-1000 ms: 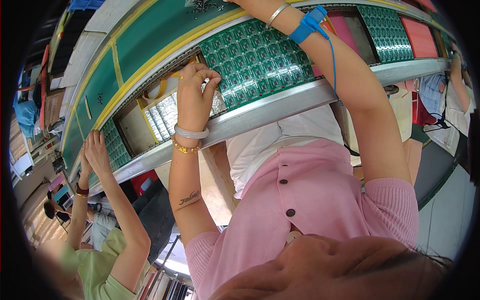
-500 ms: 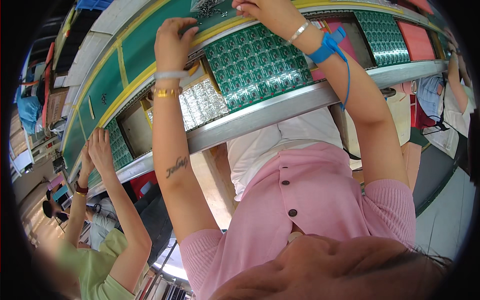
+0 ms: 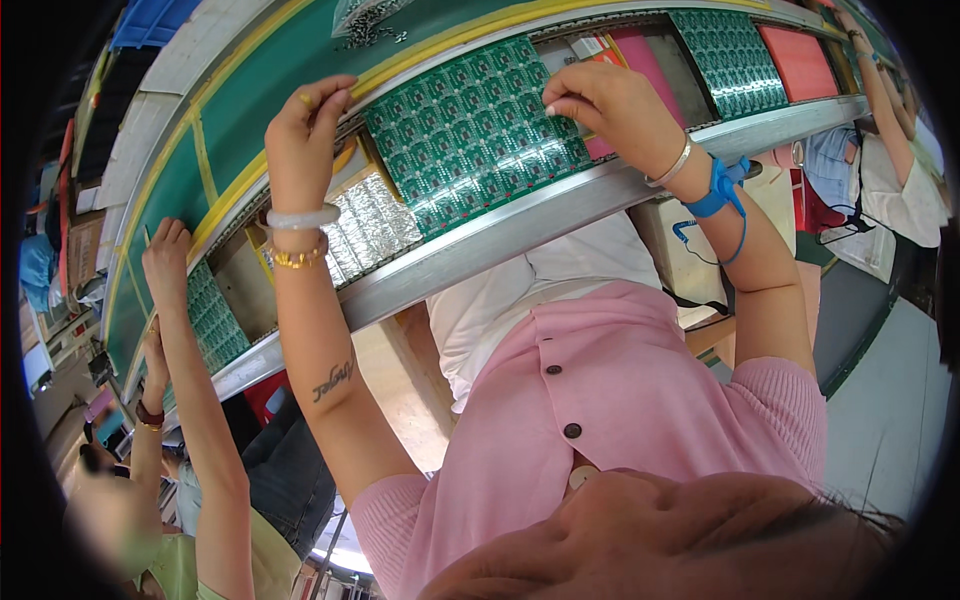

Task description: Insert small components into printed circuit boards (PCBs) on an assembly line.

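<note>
A green circuit board panel (image 3: 470, 135), covered with repeated small boards, lies in the metal-edged track in front of me. My right hand (image 3: 625, 118) is over the panel's right edge. Its thumb and forefinger are pinched together, and whatever they hold is too small to make out. Off the panel's far left corner, my left hand (image 3: 303, 145) also has thumb and forefinger drawn together, their contents unclear. Beyond the panel, small dark and silvery parts (image 3: 372, 35) lie in a heap at a clear plastic bag (image 3: 362, 12) on the green bench surface.
A metal rail (image 3: 500, 222) runs along the near side. Silver foil-like sheeting (image 3: 372, 228) sits left of the panel. Another green panel (image 3: 730, 65) and a pink-red slab (image 3: 797, 62) lie farther right. At left, a co-worker's hand (image 3: 166, 262) reaches over the bench by a further panel (image 3: 215, 318).
My right hand has come nearer, from beside the heap of parts to the panel's right edge. My left hand has shifted a little left and nearer. The co-worker's hands have moved apart.
</note>
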A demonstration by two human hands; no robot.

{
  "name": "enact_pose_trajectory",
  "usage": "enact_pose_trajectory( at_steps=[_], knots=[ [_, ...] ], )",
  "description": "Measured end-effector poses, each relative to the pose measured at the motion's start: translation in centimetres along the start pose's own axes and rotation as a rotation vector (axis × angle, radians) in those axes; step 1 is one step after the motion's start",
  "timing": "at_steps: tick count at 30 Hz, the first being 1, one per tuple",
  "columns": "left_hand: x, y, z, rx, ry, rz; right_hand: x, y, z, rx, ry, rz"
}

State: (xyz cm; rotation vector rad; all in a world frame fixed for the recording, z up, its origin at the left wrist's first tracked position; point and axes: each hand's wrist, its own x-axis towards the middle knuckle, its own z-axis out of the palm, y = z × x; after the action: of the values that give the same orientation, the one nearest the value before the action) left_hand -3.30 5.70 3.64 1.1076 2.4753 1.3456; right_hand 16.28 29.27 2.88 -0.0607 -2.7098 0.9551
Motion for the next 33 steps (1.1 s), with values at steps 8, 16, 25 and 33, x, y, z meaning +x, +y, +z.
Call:
enact_pose_trajectory(
  at_steps=[8, 16, 25, 33],
  knots=[
    [-1.1, -0.7, 0.7, -0.473, -0.071, -0.221, -0.1, 0.5, 1.1, -0.284, 0.003, -0.246],
    [-1.2, -1.1, 0.9, -0.367, -0.073, -0.222, 0.2, 0.4, 1.5, -0.397, -0.027, -0.285],
    [-3.9, 1.0, 0.5, -0.509, -0.124, -0.317, 5.0, -1.2, 1.4, -0.223, 0.035, -0.348],
    [-6.2, 1.9, 1.4, -0.038, -0.138, -0.055, 13.5, 0.3, 6.4, -0.086, 0.15, -0.317]
  ],
)
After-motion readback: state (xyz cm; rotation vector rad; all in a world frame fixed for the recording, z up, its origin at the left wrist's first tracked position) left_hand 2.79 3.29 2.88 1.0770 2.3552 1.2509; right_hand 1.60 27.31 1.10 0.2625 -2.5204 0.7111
